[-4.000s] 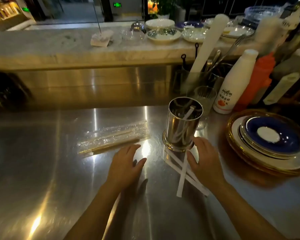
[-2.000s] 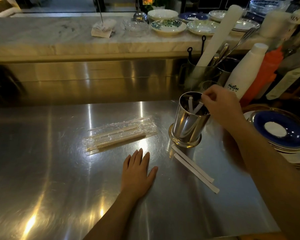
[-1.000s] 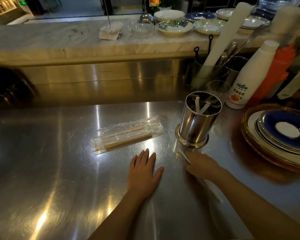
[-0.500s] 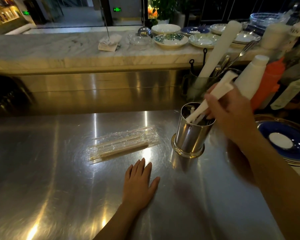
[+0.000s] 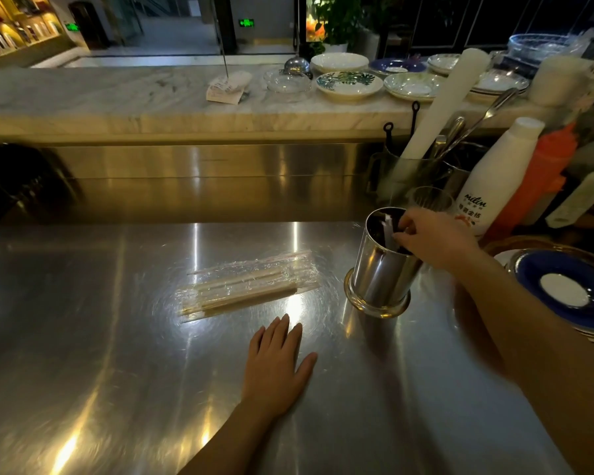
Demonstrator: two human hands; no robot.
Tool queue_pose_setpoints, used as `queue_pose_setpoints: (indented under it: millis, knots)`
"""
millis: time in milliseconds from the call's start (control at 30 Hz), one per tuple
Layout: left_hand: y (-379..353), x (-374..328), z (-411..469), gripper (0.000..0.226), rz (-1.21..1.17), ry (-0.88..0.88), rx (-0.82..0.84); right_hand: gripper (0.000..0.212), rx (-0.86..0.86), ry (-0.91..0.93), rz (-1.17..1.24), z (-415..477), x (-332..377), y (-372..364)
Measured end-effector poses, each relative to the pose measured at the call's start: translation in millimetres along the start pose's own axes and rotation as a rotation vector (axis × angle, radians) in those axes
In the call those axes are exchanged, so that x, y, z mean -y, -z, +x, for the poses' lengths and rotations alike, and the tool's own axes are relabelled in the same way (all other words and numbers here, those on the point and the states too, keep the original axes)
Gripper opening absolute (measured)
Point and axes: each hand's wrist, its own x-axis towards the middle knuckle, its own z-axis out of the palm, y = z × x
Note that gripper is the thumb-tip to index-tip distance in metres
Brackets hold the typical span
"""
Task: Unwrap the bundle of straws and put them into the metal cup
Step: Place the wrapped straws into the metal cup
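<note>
The metal cup (image 5: 379, 275) stands upright on the steel counter (image 5: 117, 354), right of centre. White paper-wrapped straws (image 5: 388, 224) stick up inside it. My right hand (image 5: 432, 238) is over the cup's rim, its fingertips dipped into the mouth beside the straws; whether they still pinch a straw is hidden. A clear plastic wrapper (image 5: 247, 286) with a few thin straws in it lies flat left of the cup. My left hand (image 5: 275, 361) rests palm down, fingers spread, just in front of the wrapper, holding nothing.
A stack of plates with a blue one on top (image 5: 570, 289) sits to the right. Behind the cup are a glass (image 5: 429, 198), a white bottle (image 5: 498, 180), an orange bottle (image 5: 542, 180) and a utensil holder (image 5: 408, 173). Dishes (image 5: 348, 84) line the raised marble ledge.
My right hand picked the last two straws off the counter, lifted them and lowered them into the metal cup. The left hand stayed flat on the counter.
</note>
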Motion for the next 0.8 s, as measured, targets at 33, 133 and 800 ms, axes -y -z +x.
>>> queue_pose_setpoints:
  millis: [33, 133, 800]
  knots:
    - [-0.5, 0.3, -0.1, 0.065, -0.003, 0.003, 0.0, 0.019, -0.003, -0.002, -0.006, 0.9, 0.9, 0.9]
    - [-1.9, 0.5, -0.1, 0.068, -0.008, 0.013, 0.001, 0.02, -0.112, 0.011, 0.069, -0.1, 8.0, 7.3]
    - [66.8, 25.4, 41.2, 0.038, -0.316, 0.082, -0.206, 0.015, -0.069, 0.47, 0.265, 15.0, 96.7, -42.2]
